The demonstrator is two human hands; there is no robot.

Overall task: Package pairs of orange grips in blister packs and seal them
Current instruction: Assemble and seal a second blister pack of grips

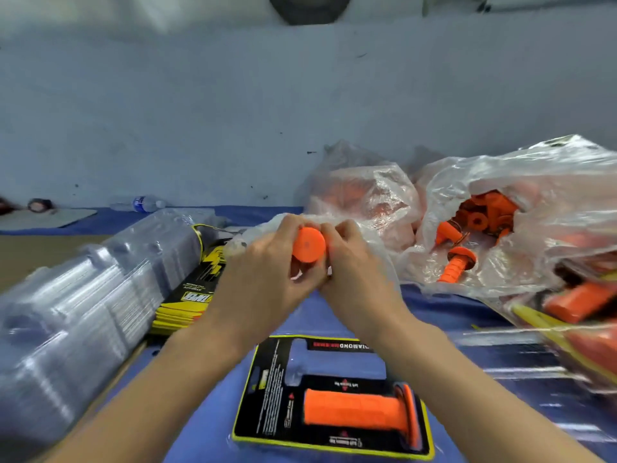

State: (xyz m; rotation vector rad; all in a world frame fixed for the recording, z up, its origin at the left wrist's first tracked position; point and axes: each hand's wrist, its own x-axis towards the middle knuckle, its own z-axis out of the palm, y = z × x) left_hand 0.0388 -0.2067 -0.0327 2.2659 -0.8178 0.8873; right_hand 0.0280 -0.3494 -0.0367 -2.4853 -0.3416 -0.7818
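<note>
Bare blue table shows in a patch between the right hand and the crumpled clear plastic bags of orange grips, which wall off the right side. A long stack of clear plastic blister shells and a pile of yellow-and-black printed cards just beside it close the left. A flat black-and-yellow blister pack fills the near middle. Beyond it, the left hand and the right grip an orange rubber grip above the table.

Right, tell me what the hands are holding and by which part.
One orange rubber grip, held between the left hand and the right hand; their fingers curl round its barrel, leaving the closed round end bare.
</note>
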